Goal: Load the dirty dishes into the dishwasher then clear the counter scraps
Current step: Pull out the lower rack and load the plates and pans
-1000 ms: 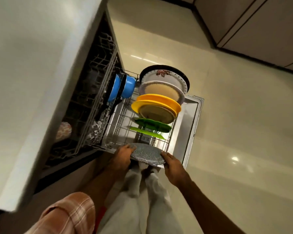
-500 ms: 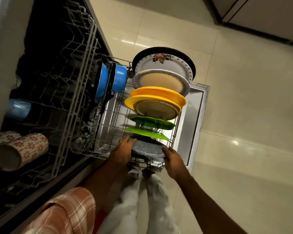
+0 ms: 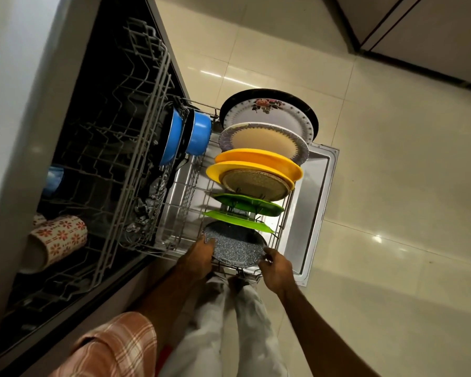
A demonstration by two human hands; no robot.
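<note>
Two hands, left hand (image 3: 199,257) and right hand (image 3: 276,268), curled around speckled grey plate (image 3: 234,246) in lower rack (image 3: 186,183)

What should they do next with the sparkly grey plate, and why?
Probably settle the grey speckled plate into the rack slot beside the green plate, then let go. The left hand and right hand grip its edges, and it leans at the rack's near end.

Glossy cream tiled floor (image 3: 392,186) in a warmly lit kitchen.
Thin grout lines cross its large tiles, which mirror bright light spots (image 3: 377,238) and pale streaks (image 3: 211,74). Beige flat-fronted cabinets (image 3: 433,28) with a dark base strip (image 3: 419,68) fill the top right corner; a pale grey smooth panel (image 3: 17,91) runs along the left edge.
</note>
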